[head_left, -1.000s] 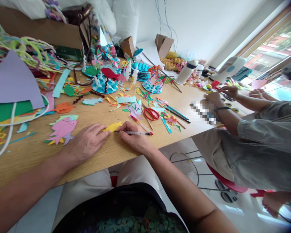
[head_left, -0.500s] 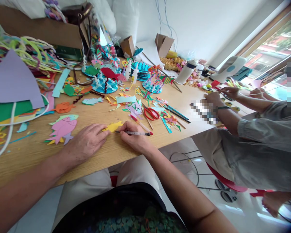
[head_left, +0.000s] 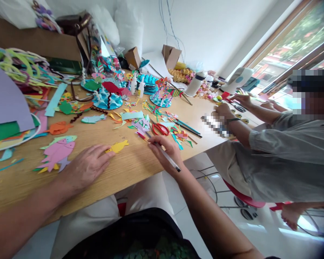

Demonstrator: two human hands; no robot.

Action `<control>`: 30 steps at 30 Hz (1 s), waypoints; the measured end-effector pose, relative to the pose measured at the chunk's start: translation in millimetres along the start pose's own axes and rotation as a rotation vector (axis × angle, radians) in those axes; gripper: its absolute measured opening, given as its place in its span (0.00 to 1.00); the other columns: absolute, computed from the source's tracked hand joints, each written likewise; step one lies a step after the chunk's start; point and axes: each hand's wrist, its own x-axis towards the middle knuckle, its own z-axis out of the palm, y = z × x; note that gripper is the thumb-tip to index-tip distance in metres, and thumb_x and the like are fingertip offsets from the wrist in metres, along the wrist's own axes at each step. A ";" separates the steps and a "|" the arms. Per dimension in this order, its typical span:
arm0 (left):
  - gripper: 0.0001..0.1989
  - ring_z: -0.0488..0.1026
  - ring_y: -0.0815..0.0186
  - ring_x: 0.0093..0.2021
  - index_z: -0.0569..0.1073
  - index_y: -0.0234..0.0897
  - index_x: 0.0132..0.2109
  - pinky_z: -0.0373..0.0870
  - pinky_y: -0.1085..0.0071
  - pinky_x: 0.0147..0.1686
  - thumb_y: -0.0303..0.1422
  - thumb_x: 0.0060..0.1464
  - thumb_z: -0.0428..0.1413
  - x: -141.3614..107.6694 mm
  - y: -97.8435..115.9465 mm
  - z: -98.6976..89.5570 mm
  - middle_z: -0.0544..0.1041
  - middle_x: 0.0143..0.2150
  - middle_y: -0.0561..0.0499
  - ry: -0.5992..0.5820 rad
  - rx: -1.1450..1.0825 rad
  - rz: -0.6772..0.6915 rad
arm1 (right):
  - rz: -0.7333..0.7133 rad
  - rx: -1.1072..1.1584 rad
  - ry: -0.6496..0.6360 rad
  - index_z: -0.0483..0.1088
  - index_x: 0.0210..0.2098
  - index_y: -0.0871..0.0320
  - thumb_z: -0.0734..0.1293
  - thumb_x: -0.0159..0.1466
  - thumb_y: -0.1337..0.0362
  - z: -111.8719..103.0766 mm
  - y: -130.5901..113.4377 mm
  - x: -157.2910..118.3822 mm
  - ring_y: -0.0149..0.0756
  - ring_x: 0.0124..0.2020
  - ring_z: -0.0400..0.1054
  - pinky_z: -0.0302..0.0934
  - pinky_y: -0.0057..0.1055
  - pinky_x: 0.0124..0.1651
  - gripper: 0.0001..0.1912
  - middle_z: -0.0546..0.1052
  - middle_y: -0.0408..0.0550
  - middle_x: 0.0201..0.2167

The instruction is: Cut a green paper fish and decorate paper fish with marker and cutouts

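Just left of the frame's centre, the yellow fish (head_left: 119,146) lay on the worktop (head_left: 135,165), its long axis rising slightly rightward. Our left hand (head_left: 83,166) was nearer, touching the fish's head end; we could not tell whether that grip pinched. Our right hand (head_left: 165,151), apart beyond the tail, had a pen (head_left: 167,158) in its grip.

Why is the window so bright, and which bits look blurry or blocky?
In the head view, daylight washes out the scene through the window; in the head view, glare whitens the floor; in the head view, square blocks cover the other person's head, while the left hand and right hand look fairly sharp.
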 end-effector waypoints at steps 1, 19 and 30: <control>0.20 0.70 0.56 0.50 0.74 0.40 0.48 0.70 0.56 0.48 0.36 0.63 0.39 -0.5 -0.8 1.1 0.75 0.49 0.43 0.010 -0.009 -0.005 | -0.003 -0.042 0.012 0.72 0.36 0.55 0.62 0.61 0.63 -11.6 7.0 1.5 0.34 0.35 0.69 0.61 0.31 0.40 0.08 0.76 0.48 0.34; 0.19 0.71 0.57 0.49 0.74 0.39 0.48 0.71 0.59 0.48 0.35 0.63 0.40 -1.3 -1.8 1.8 0.75 0.48 0.43 0.061 0.008 0.023 | 0.256 -0.741 -0.109 0.68 0.51 0.60 0.57 0.61 0.73 -40.2 51.6 22.8 0.45 0.43 0.70 0.59 0.35 0.41 0.19 0.76 0.59 0.45; 0.18 0.71 0.57 0.49 0.74 0.37 0.49 0.71 0.59 0.48 0.33 0.63 0.42 -2.8 -1.7 5.6 0.75 0.49 0.42 0.045 0.041 0.033 | 0.081 -0.732 -0.153 0.72 0.35 0.59 0.58 0.65 0.67 -18.7 16.0 25.7 0.40 0.42 0.68 0.56 0.31 0.40 0.10 0.76 0.54 0.38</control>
